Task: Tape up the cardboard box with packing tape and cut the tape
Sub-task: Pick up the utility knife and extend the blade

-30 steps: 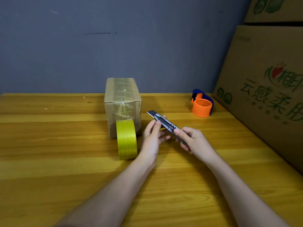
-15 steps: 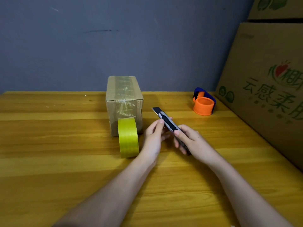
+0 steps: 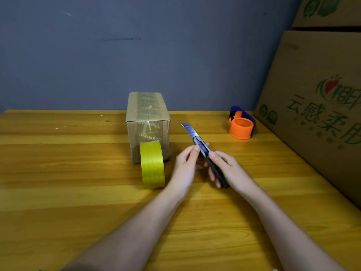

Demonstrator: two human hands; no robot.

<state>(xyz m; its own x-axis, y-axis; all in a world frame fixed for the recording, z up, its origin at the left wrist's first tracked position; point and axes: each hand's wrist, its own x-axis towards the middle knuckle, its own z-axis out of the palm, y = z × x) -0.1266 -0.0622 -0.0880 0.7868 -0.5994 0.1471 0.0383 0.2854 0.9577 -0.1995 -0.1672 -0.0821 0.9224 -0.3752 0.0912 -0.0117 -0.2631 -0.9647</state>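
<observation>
a: table [image 3: 58,192] first, far left. bare wood runs from the left frame edge right up to the tape roll, with nothing standing on it. back edge meets the grey wall [image 3: 117,55].

b: and then?

a: cardboard box [image 3: 147,124], upright near the back edge, clear tape already along its top and down its front face. yellow tape roll [image 3: 152,164] stands on its rim just in front of the box, touching or nearly touching that face; i cannot tell which.

b: room around it?

a: narrow gap between the roll and the left hand [image 3: 185,167]. open wood in front of both hands toward the near edge, crossed only by the forearms.

b: hands?

a: left hand is raised above the table, palm turned right, thumb and forefinger pinching the front of the utility knife [image 3: 203,151] body just behind the blade. right hand [image 3: 227,170] is wrapped around the dark handle, fingers curled shut on it, thumb lying along the top. blade is extended, pointing up and away to the left, its tip near the box's right side but clear of it.

b: further right?

a: orange and blue tape dispenser [image 3: 241,127] sits near the back edge, well apart from the knife. large printed cartons [image 3: 322,114] stand along the right edge, closing that side.
</observation>
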